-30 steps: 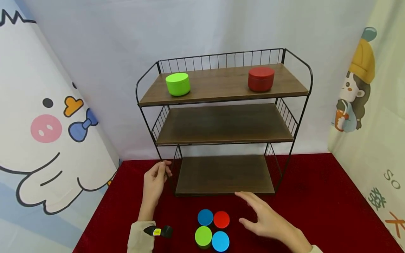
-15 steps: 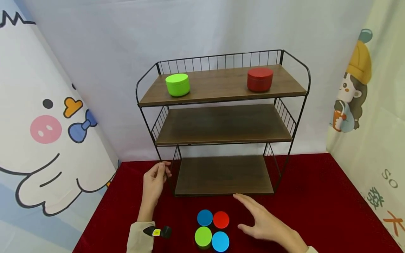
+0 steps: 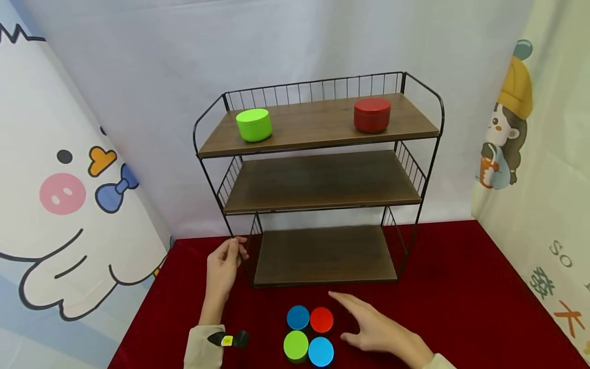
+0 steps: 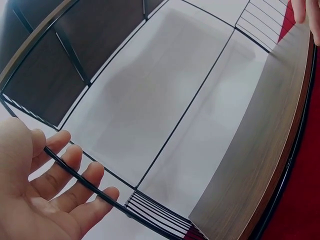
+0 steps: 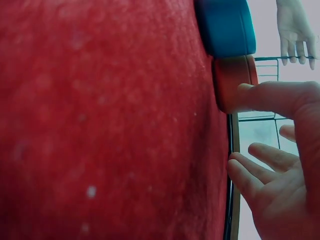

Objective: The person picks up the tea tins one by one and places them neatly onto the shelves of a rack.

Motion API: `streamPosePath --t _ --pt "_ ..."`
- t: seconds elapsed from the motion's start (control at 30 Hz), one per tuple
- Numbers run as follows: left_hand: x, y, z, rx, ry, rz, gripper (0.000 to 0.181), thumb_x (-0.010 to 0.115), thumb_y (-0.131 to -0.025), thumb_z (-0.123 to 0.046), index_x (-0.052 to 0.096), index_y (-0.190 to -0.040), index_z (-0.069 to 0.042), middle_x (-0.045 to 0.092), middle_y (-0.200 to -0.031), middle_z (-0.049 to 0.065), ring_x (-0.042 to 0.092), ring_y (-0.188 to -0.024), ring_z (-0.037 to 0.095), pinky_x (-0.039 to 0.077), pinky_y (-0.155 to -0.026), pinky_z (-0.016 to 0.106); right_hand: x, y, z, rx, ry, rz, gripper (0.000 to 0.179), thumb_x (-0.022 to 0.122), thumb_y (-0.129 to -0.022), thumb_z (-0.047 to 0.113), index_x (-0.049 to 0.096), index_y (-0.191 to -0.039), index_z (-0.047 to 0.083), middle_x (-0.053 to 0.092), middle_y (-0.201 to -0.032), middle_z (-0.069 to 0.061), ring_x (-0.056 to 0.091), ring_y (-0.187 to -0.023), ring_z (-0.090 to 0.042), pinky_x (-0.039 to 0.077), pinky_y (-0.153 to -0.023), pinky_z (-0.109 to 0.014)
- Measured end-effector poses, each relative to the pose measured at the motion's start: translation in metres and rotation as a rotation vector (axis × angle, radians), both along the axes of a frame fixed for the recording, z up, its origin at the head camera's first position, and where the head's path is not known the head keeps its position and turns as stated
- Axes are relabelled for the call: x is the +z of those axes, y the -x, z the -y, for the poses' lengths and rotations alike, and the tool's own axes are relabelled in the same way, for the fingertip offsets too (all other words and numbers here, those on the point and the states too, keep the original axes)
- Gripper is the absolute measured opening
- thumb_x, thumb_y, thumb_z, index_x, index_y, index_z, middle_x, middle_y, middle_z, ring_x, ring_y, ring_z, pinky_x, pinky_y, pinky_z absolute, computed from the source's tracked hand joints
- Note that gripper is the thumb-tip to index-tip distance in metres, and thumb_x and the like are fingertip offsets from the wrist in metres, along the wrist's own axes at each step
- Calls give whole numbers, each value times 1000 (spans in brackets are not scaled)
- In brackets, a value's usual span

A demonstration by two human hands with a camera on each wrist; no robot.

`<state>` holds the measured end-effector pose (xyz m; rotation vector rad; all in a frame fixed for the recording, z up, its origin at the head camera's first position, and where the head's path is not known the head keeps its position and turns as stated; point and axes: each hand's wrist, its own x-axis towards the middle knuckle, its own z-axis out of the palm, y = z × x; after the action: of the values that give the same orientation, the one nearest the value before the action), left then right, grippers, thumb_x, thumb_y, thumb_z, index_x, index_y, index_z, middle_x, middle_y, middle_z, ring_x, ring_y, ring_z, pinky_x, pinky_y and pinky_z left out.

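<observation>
My left hand (image 3: 223, 261) grips the black metal front-left post of a three-tier shelf rack (image 3: 322, 179). In the left wrist view its fingers (image 4: 75, 190) curl behind the metal post (image 4: 82, 181). To the right of a cluster of round tins, my right hand (image 3: 375, 325) is spread with nothing in it. The cluster has a dark blue tin (image 3: 298, 318), a red tin (image 3: 321, 320), a green tin (image 3: 296, 345) and a light blue tin (image 3: 321, 352). In the right wrist view, the thumb appears in front of the red tin (image 5: 232, 77); contact cannot be told.
On the top shelf stand a bright green tin (image 3: 254, 125) at left and a dark red tin (image 3: 372, 115) at right. Below are the middle shelf (image 3: 322, 180) and bottom shelf (image 3: 324, 254). Red cloth (image 3: 451, 287) covers the table; a printed curtain (image 3: 521, 215) hangs at right.
My right hand has moved left and slightly nearer, toward the red tin. The left hand keeps its hold on the post. The head view has shifted slightly.
</observation>
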<state>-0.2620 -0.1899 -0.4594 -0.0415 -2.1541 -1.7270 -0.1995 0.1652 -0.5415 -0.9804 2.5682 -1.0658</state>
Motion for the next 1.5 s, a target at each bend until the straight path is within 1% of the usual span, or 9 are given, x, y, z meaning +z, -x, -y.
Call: streamPosePath --t 0.13,0.27,0.47,0.57,0.7,0.9,1.17,1.37,1.5 --pt "-1 0 1 5 -6 6 39 50 -110 -32 72 -111 -1 66 -92 24 70 -83 20 53 -70 20 -1 2 6 34 -6 8 80 77 -91 11 35 -159 9 43 -160 -10 46 -143 -33 46 -112 -52" --pt "-3 0 0 5 -22 9 40 50 -110 -32 71 -113 1 66 -92 23 71 -85 19 58 -79 23 -2 4 12 64 -8 7 79 76 -91 7 37 -158 8 45 -158 -11 48 -142 -33 48 -110 -47" --pt "-8 1 -1 2 -83 13 42 50 -110 -32 68 -115 5 67 -90 13 69 -90 20 60 -82 25 -3 5 22 85 -12 -15 77 77 -89 3 40 -156 8 49 -155 -11 52 -139 -30 49 -110 -44" --pt "-10 1 -1 3 -94 21 42 49 -110 -32 67 -115 6 68 -89 9 69 -90 20 59 -81 24 -3 5 25 90 -19 -1 75 76 -89 1 42 -156 9 50 -154 -10 53 -138 -28 50 -110 -41" --pt "-11 2 0 -1 -80 23 41 49 -110 -33 68 -115 4 68 -88 10 70 -89 18 56 -77 24 -4 4 28 96 -22 6 74 75 -88 -3 45 -154 12 52 -152 -9 55 -136 -26 51 -108 -39" --pt "-11 2 2 -16 -79 15 41 49 -110 -33 69 -115 2 65 -86 10 69 -82 15 54 -72 25 -5 4 31 114 -18 -17 70 73 -87 -6 50 -150 12 53 -150 -9 55 -134 -25 51 -107 -36" --pt "-8 2 4 -44 -75 47 45 47 -110 -38 67 -117 1 64 -87 7 68 -84 16 57 -76 29 -5 6 35 117 -10 -51 64 74 -87 -6 55 -145 11 59 -144 -7 59 -129 -22 53 -105 -34" --pt "-9 2 6 -58 -74 53 41 47 -110 -39 68 -114 -5 63 -89 12 69 -84 20 57 -76 28 -2 7 35 114 -3 -49 62 76 -88 -3 56 -144 13 61 -140 -4 60 -125 -18 54 -102 -31" --pt "-10 3 6 -60 -75 47 39 47 -110 -38 68 -113 -5 62 -88 14 68 -83 23 56 -74 27 -2 8 34 100 -4 -33 62 77 -88 -1 56 -144 14 61 -139 -3 60 -123 -16 54 -101 -30"
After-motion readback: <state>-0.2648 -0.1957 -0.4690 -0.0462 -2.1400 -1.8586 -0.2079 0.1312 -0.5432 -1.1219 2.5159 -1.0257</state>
